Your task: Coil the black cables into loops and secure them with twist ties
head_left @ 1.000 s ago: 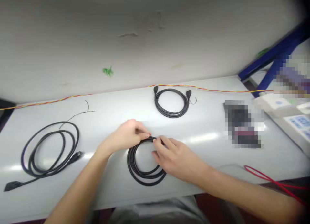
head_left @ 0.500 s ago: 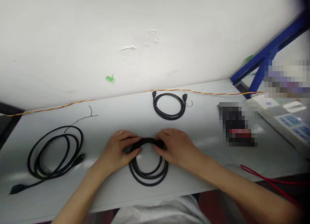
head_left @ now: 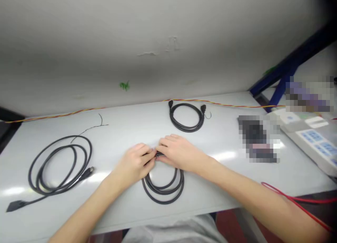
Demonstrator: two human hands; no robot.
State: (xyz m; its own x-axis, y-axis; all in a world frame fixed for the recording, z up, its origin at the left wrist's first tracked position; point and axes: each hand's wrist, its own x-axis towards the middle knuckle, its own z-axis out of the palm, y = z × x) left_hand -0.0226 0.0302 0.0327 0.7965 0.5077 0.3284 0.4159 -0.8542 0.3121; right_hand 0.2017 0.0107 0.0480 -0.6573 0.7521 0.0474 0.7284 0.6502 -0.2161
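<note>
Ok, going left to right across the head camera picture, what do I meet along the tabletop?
Loose coil of black cable, left hand, black cable coil between the hands, right hand, pixelated object, white panel with blue buttons.

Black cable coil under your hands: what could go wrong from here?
The loops of the black cable coil are gathered only at the top, between the left hand and the right hand, so they might spring apart or slip if that hold eases. The coil's lower loops also lie fairly close to the near edge of the white table, so a loose loop could perhaps slide over it.
</note>
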